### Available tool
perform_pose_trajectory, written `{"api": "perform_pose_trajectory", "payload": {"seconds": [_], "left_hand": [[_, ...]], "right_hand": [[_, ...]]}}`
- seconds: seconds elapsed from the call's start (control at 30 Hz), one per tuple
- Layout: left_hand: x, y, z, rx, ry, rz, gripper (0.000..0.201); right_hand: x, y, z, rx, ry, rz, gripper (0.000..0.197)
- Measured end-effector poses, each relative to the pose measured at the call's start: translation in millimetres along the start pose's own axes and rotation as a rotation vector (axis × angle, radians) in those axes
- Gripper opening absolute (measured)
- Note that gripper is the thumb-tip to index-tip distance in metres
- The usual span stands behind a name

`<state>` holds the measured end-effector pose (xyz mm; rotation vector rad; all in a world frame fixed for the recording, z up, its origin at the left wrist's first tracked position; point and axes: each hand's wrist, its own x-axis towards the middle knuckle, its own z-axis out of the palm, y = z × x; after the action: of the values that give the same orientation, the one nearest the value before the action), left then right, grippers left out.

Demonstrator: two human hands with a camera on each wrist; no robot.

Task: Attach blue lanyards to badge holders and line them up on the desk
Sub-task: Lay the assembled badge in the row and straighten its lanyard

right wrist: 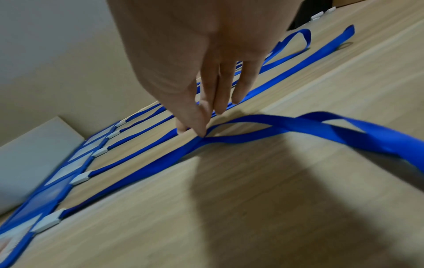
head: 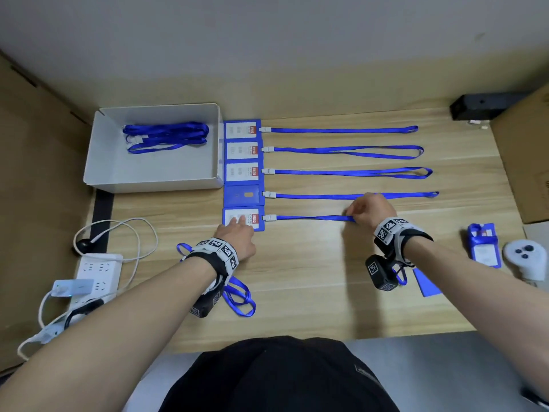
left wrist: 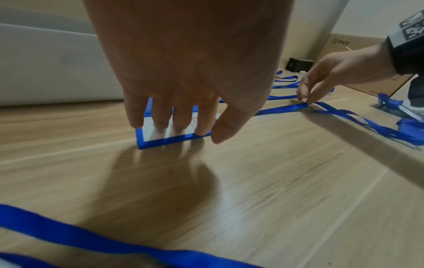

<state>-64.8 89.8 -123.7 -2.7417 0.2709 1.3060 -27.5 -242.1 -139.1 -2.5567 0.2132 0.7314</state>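
Observation:
Five blue badge holders lie in a column on the wooden desk [head: 297, 278], each with a blue lanyard running to the right. My left hand [head: 239, 223] presses straight fingers [left wrist: 160, 125] flat on the nearest badge holder [head: 252, 217] [left wrist: 165, 142]. My right hand [head: 355, 214] [right wrist: 195, 129] pinches that holder's lanyard [head: 312, 217] [right wrist: 142, 170] between thumb and forefinger, low against the desk. Past the pinch, the strap twists into a loose loop [right wrist: 344, 130] trailing toward my right wrist. The other four holders [head: 242, 151] lie behind it with straight lanyards [head: 341, 172].
A white box [head: 154, 181] at the back left holds spare lanyards [head: 166, 136]. A loose lanyard [head: 240, 301] lies under my left wrist. A wrapped badge holder [head: 484, 245], a white controller [head: 525, 257] and a blue card [head: 426, 283] lie at right. A power strip [head: 98, 272] is at left.

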Motion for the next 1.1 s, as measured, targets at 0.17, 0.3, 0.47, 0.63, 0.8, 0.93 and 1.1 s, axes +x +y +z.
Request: {"api": "perform_pose_trajectory", "payload": {"seconds": [0.17,0.3,0.47,0.63,0.8,0.93,1.1], "left_hand": [[-1,0,-1,-0.022,-0.007,0.002,0.054],[-2,-2,-1,-0.049,-0.013,0.014,0.055],[-2,-7,-3,-0.096,-0.029,0.030,0.058],[-2,-17,1,-0.122,-0.023,0.058,0.058],[2,-19,2,-0.145,-0.006,0.065,0.058],[0,-19,2,-0.150,-0.013,0.069,0.057],[0,-21,0,-0.150,-0.023,0.078,0.057]], "right_hand": [[-8,-19,15,0.172,0.048,-0.102,0.016],[2,-62,41,0.253,0.026,-0.194,0.008],[23,-108,79,0.149,-0.035,-0.218,0.018],[26,-122,93,-0.169,-0.082,-0.303,0.020],[26,-133,90,0.162,-0.284,-0.214,0.026],[25,-144,87,0.336,-0.411,0.011,0.030],[26,-137,82,0.248,-0.481,-0.207,0.039]]}}
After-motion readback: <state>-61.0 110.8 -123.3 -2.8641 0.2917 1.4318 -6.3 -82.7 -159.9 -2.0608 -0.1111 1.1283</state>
